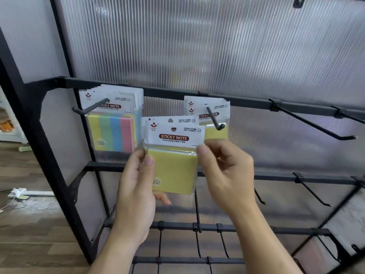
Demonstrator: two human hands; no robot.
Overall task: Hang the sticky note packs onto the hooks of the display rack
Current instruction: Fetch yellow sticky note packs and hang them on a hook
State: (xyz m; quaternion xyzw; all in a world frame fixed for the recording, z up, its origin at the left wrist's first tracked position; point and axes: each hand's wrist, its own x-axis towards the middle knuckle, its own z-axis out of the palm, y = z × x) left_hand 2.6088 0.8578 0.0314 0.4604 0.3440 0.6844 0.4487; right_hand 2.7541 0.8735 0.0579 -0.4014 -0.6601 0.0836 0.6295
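Mid-step here: two yellow packs (pixel 173 169), one behind the other judging by the doubled headers, are held up in front of the rack (pixel 177 94) but aren't on anything yet. Left hand (pixel 136 186) grips the left edge, thumb on the front, fingers behind. Right hand (pixel 229 175) pinches the top right corner just under the header. The hook (pixel 212 118) at 1 o'clock from the packs already carries a few yellow ones, so I'd guess that's the target. Striped packs (pixel 112 131) hang at 10 o'clock, and a bare hook (pixel 316 126) sticks out at 3 o'clock. Next bit needs the header holes lined up with the hook's upturned tip, then the packs slid back.
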